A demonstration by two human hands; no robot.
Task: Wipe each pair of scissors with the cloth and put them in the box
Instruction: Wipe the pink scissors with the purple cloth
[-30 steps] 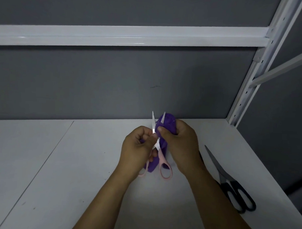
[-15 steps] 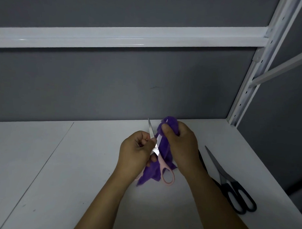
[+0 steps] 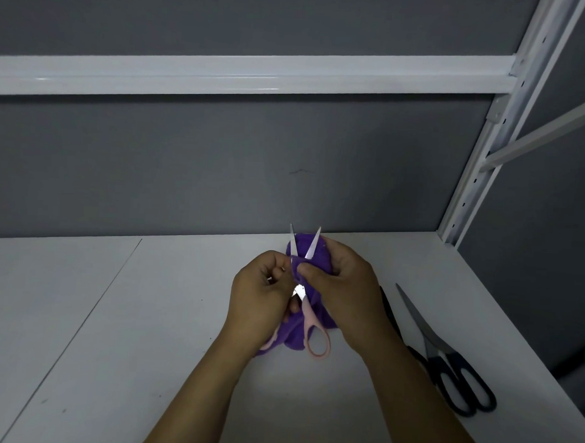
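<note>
Holding the pink scissors [image 3: 307, 318] up over the white shelf board [image 3: 131, 331] with both hands, roughly mid-view. Blades are spread in a narrow V, tips pointing away toward the grey back wall [image 3: 220, 172], handles pointing back at the person. Left hand [image 3: 262, 298] has its fingers curled around the scissors near the pivot, one pink loop poking out under that hand and the other loop hanging free below. Right hand [image 3: 343, 289] is clutching the purple cloth [image 3: 320, 260], which is bunched up behind and around the blades, thumb pressed on it right where the blades meet. Rest of the cloth droops down behind the handles. Off to the right, black scissors [image 3: 445, 366] lie flat on the board, closed, well apart from the hands, tip pointing away. Another dark strip sits just beside the right wrist, mostly hidden by it, can't tell what it is. White rail [image 3: 256, 74] runs across the wall above, and a white perforated post [image 3: 485, 155] stands at the right corner
</note>
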